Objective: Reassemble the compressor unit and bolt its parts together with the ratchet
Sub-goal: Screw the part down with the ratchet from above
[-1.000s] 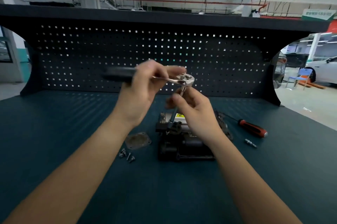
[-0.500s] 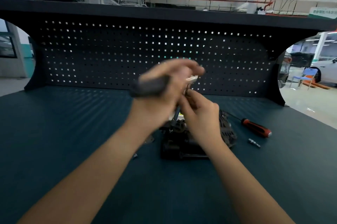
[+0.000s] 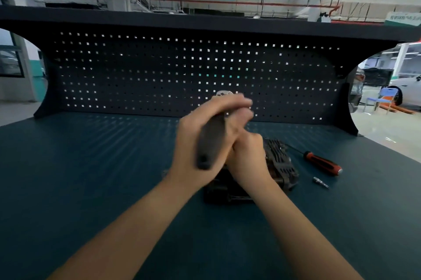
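Compressor unit (image 3: pixel 281 163): a dark, blocky body with a ribbed, slotted casing. It sits in the middle of the teal tabletop (image 3: pixel 91 188), mostly covered by both hands.

The left hand (image 3: pixel 186 143) has its fingers wrapped round the ratchet (image 3: pixel 210 143), gripping the matte black handle. The bright metal head peeks out above the knuckles. The tool's long axis runs from about 1 o'clock at the head to 7 o'clock at the butt, and the whole of it is blurred.

The right hand (image 3: pixel 249 159) is tucked against the left, at its 5 o'clock. It is the nearer of the two to the unit and sits directly over its top. Its fingers are curled, but whether they pinch anything is hidden, so I cannot tell.

The unit lies straight below the fingers, so the drive probably has to go downward into a bolt that cannot be seen.

At 3 o'clock from the unit lie a red-and-black screwdriver (image 3: pixel 323 163) and a small steel bit (image 3: pixel 320 182), well apart from the hands.
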